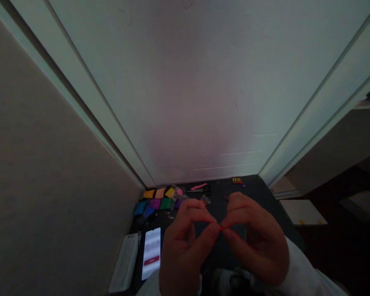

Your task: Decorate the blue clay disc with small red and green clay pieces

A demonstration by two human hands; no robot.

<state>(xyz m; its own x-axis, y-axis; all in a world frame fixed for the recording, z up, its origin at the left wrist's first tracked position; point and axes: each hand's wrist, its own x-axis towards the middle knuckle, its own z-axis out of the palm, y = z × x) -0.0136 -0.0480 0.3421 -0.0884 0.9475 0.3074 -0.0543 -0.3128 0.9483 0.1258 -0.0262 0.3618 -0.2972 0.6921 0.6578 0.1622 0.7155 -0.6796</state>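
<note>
My left hand (189,238) and my right hand (254,236) meet over the dark table, thumbs and forefingers pinched together. Between the fingertips shows a tiny red piece (221,227), with a speck of green beside it. Most of it is hidden by the fingers, and its kind is too small to tell. Behind the hands lie scissors (199,189) with dark handles and a pink strip (200,186). At the far right of the table sits a small red item with yellow dots (237,180), a purple bit (243,186) next to it.
Several coloured packets, among them a green one (166,203), lie at the back left. A lit phone (151,253) and a long white object (123,263) are at the left. A pale panel (203,102) rises behind the dark table (265,193).
</note>
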